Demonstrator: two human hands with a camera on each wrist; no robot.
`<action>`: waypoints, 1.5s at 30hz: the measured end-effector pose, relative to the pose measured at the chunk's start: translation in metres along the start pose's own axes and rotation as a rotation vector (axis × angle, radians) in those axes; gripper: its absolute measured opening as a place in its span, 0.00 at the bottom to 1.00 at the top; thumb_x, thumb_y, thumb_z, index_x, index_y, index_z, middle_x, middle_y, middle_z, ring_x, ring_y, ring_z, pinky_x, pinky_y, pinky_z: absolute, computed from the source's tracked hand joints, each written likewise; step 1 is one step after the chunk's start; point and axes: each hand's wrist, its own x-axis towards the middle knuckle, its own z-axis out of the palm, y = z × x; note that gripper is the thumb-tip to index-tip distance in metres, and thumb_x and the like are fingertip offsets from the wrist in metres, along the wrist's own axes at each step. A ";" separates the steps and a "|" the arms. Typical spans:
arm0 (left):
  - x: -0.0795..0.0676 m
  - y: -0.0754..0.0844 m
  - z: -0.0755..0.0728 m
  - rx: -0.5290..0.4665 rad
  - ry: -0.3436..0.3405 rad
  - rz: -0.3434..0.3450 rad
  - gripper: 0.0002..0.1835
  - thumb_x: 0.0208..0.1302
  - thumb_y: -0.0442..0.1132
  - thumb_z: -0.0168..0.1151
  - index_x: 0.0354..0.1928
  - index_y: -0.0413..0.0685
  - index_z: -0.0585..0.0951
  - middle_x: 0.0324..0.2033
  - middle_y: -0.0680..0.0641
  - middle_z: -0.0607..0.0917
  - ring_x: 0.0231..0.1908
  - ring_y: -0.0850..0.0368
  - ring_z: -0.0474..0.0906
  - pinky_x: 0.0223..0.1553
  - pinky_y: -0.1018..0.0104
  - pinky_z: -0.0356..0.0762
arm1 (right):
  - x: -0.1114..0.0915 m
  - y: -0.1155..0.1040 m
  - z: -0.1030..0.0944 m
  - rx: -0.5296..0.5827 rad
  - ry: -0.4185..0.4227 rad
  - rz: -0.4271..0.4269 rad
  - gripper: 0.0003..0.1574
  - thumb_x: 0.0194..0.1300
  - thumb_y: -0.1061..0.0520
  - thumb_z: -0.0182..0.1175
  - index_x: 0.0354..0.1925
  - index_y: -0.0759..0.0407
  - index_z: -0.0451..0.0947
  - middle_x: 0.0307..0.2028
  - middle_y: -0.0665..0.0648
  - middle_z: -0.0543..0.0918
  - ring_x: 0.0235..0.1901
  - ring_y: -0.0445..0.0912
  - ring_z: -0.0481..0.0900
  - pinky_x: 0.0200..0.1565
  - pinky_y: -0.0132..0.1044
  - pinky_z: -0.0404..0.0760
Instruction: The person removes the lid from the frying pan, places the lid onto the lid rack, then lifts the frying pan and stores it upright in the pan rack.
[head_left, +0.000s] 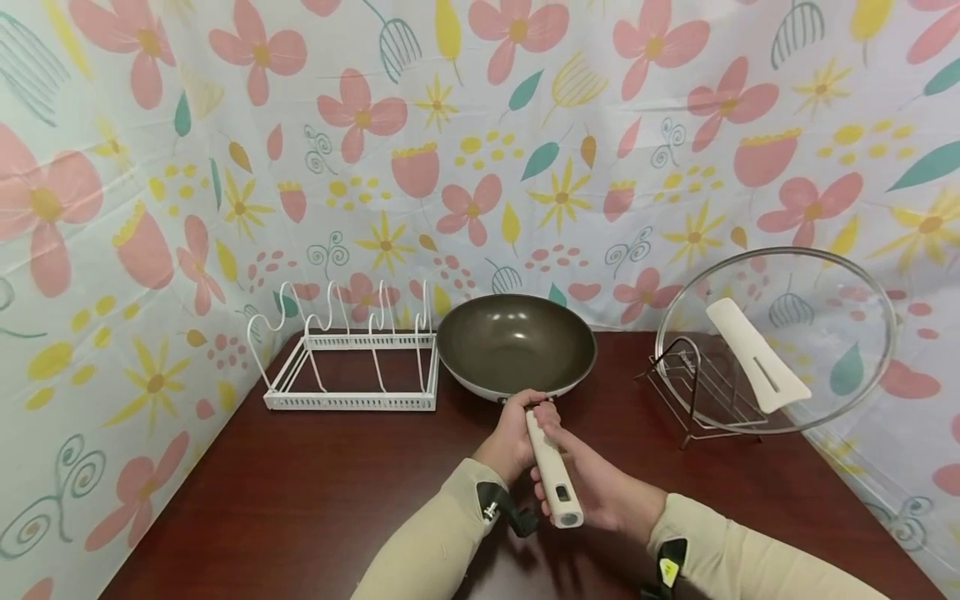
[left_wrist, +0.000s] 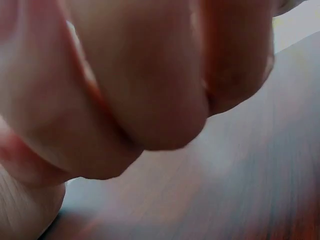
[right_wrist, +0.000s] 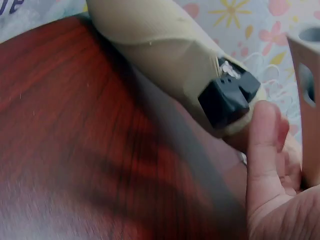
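Fingers (left_wrist: 150, 100) of left hand (head_left: 513, 435) and right hand (head_left: 596, 477) gripped wok (head_left: 517, 346) handle (head_left: 552, 467); writing on wire rack (head_left: 692, 400) unreadably small; surface (head_left: 300, 483) reached well left of sleeves (head_left: 438, 533)

1. The surface (head_left: 337, 483) is dark reddish-brown, with a streaky wood grain and a slight sheen; the right wrist view shows blurred dark bands across it.
2. A white rack (head_left: 351, 403) stands toward the back left, its open rectangular base flat on the surface and its curved dividers upright.
3. A small metal wire stand (head_left: 695, 392) rests on the right side.
4. Between them is a pan (head_left: 517, 350); whether its underside touches the surface cannot be told.
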 end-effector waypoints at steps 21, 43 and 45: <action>-0.009 0.009 0.019 0.192 0.082 -0.049 0.25 0.71 0.37 0.37 0.12 0.53 0.60 0.06 0.60 0.62 0.05 0.67 0.63 0.15 0.78 0.57 | -0.013 -0.001 -0.034 -0.054 -0.144 0.060 0.58 0.72 0.23 0.31 0.64 0.75 0.59 0.46 0.63 0.85 0.43 0.52 0.87 0.42 0.44 0.86; -0.005 0.009 0.028 0.500 0.266 0.216 0.16 0.63 0.35 0.49 0.18 0.54 0.61 0.10 0.61 0.59 0.09 0.70 0.56 0.14 0.77 0.57 | -0.022 -0.013 0.006 -0.046 -0.079 -0.052 0.40 0.76 0.31 0.39 0.59 0.67 0.62 0.45 0.61 0.85 0.46 0.53 0.86 0.48 0.47 0.84; -0.005 0.009 0.029 0.531 0.278 0.239 0.16 0.63 0.36 0.50 0.19 0.54 0.62 0.10 0.61 0.59 0.10 0.70 0.57 0.14 0.76 0.58 | -0.023 -0.012 0.012 -0.062 -0.070 -0.065 0.35 0.77 0.34 0.42 0.56 0.64 0.62 0.43 0.60 0.85 0.43 0.52 0.86 0.46 0.46 0.84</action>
